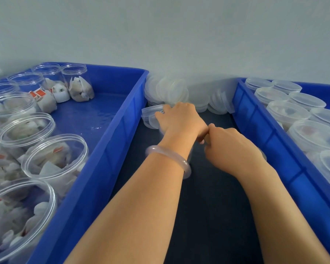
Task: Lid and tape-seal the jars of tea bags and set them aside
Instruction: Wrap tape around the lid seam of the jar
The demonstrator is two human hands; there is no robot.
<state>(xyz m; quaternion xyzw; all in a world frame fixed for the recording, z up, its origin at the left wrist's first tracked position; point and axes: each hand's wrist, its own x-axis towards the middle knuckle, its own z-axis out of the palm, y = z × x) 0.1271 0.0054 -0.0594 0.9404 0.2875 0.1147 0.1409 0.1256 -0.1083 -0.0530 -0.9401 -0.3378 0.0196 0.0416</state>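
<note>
My left hand (179, 117) reaches forward, its fingers curled over a clear lid (151, 116) at the foot of a pile of clear lids (171, 90) against the wall. My right hand (231, 145) is closed over a clear jar (263, 155) on the dark mat between the bins. That jar is almost wholly hidden under both hands, and only a sliver of its edge shows. Several open jars of tea bags (55, 159) stand in the left blue bin (111, 149). Several lidded jars (312, 134) fill the right blue bin (255, 119).
A dark mat (208, 206) forms a narrow lane between the two bins. More stacked lids (219, 101) lean by the right bin's far corner. The left bin's far floor (103, 111) is bare. A pale wall closes the back. My left wrist wears a clear bangle (170, 159).
</note>
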